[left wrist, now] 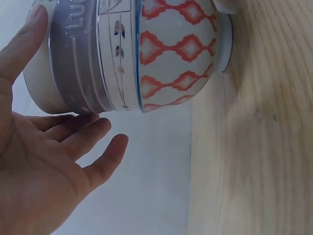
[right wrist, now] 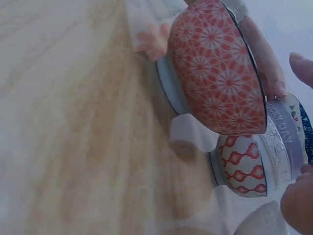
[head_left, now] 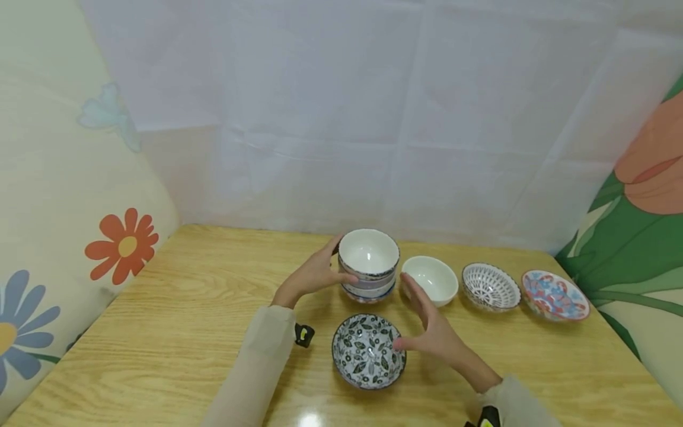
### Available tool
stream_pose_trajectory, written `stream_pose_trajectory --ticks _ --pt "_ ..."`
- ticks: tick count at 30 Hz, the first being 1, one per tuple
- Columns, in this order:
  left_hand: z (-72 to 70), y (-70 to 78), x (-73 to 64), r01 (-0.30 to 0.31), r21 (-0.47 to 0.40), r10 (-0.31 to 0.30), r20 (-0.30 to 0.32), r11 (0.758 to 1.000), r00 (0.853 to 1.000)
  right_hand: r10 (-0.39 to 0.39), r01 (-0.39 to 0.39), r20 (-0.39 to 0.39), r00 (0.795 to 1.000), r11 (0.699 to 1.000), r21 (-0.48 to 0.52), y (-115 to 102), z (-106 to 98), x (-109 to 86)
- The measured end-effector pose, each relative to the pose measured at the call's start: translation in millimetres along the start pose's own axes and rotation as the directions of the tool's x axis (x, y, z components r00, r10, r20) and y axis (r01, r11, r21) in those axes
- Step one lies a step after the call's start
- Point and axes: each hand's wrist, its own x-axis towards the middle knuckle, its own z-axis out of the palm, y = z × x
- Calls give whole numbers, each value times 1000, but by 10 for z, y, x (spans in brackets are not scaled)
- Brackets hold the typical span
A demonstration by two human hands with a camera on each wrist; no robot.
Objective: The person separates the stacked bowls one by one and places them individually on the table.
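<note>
A stack of several bowls stands toward the back of the table. The top bowl is white inside with a dark patterned rim; below it come a purple-grey bowl with raised letters and a red-diamond bowl at the bottom. My left hand is spread around the stack's left side, thumb across the front and fingers at the far side by the upper bowls. My right hand hovers apart from the stack, fingers spread, thumb over the edge of a leaf-patterned bowl, whose outside shows red flowers in the right wrist view.
Right of the stack stand a plain white bowl, a bowl with dark streaks inside and a red-and-blue patterned bowl, in a row. A white cloth hangs behind the wooden table, flowered cloths at both sides.
</note>
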Motion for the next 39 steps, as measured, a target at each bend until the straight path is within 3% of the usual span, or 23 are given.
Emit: stream_pose_trajectory --ticks 3,12,19,28,39 --pt "10 -17 1 5 -7 -5 5 1000 1000 27 -28 -20 999 1000 -12 -17 -23 56" --pt "44 -46 15 33 15 -33 17 999 999 10 -16 -77 997 997 -74 -3 -104 294" --pt "83 -73 23 37 -12 -36 42 999 998 94 -102 -104 990 992 -79 -4 -160 423" --pt "57 -81 9 23 -6 -23 33 1000 999 141 -158 -125 982 979 -132 -25 -178 691" --pt "42 -89 24 10 -36 -9 35 999 999 249 -258 -111 962 963 -82 22 -106 900"
